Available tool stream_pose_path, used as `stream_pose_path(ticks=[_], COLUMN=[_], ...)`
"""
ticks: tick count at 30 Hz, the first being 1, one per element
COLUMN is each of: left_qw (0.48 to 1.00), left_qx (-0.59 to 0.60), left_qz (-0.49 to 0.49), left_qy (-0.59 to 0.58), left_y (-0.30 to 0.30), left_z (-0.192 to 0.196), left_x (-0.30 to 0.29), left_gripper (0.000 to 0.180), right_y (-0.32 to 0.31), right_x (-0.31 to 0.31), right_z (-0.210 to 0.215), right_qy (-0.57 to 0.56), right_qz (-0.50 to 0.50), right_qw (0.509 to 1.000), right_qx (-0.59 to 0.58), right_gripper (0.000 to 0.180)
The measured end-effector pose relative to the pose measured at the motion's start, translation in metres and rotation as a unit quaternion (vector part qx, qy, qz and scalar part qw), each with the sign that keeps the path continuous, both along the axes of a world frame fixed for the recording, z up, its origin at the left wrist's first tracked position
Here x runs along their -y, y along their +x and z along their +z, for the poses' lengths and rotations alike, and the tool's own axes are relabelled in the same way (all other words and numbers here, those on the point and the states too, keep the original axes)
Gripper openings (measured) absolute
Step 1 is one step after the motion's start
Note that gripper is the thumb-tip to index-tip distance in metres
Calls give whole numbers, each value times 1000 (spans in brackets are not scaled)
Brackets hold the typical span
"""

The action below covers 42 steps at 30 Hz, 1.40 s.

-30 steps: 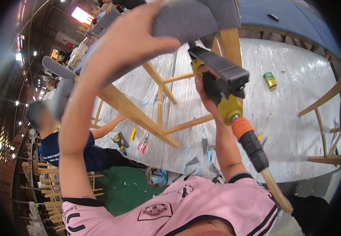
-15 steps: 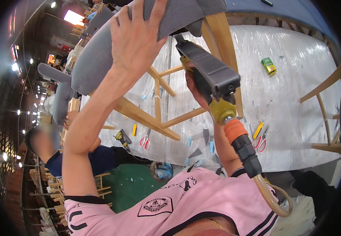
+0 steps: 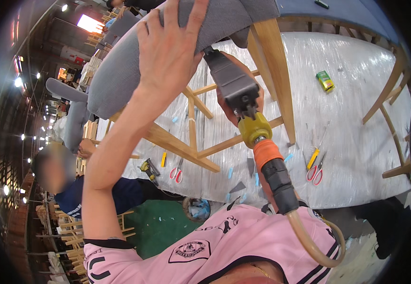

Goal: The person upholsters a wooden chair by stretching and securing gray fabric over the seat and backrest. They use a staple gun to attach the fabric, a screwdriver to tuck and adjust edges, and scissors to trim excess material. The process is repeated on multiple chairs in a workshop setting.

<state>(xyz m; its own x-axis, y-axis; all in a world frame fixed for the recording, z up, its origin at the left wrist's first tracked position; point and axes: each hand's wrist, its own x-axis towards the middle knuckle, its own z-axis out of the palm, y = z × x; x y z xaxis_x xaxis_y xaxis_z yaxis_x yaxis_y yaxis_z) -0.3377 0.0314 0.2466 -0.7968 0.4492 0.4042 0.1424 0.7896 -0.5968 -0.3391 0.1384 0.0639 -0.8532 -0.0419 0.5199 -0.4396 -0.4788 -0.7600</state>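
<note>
A grey upholstered chair (image 3: 120,71) with pale wooden legs stands tilted over the table. My left hand (image 3: 167,54) lies on its grey fabric with the fingers spread. My right hand (image 3: 229,106) is wrapped round a pneumatic staple gun (image 3: 231,78), black and yellow, with an orange-collared air hose trailing down past my shoulder. The gun's nose is up at the underside edge of the upholstery, close to my left thumb. Whether the nose touches the fabric I cannot make out. Most of my right fingers are behind the gun.
Plastic film covers the table (image 3: 347,151). On it lie a green-yellow box (image 3: 325,81), scissors (image 3: 315,174), a yellow-handled tool (image 3: 313,158), more scissors (image 3: 176,174), another staple gun (image 3: 148,170) and fabric scraps. A co-worker (image 3: 96,194) is at the left; another wooden frame (image 3: 392,123) stands right.
The staple gun in my right hand has swung left and its nose has come nearer the chair's underside. My left hand and the chair have shifted slightly right.
</note>
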Motion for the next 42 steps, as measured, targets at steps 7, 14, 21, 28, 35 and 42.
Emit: stream_pose_path(ticks=[7, 14, 21, 28, 35, 42], left_qw=[988, 998, 999, 993, 989, 992], left_qx=[132, -30, -28, 7, -109, -99], left_qz=[-41, -47, -5, -97, -73, -4], left_qy=[63, 24, 39, 71, 63, 74], left_y=[3, 2, 9, 3, 2, -1], left_z=[38, 0, -4, 12, -11, -10], left_x=[33, 22, 14, 40, 52, 40], left_gripper=[106, 107, 106, 105, 102, 110], right_y=[4, 11, 8, 2, 10, 8], right_x=[5, 4, 6, 16, 20, 31], right_z=[-7, -14, 5, -3, -9, -10], right_qy=[-11, -2, -37, -6, -14, -10], right_qz=[-87, 9, 73, 11, -58, -29], right_qw=[995, 1000, 996, 1000, 993, 998], right_qx=[-39, 2, 47, -5, -99, -54], right_gripper=[25, 37, 38, 36, 36, 36])
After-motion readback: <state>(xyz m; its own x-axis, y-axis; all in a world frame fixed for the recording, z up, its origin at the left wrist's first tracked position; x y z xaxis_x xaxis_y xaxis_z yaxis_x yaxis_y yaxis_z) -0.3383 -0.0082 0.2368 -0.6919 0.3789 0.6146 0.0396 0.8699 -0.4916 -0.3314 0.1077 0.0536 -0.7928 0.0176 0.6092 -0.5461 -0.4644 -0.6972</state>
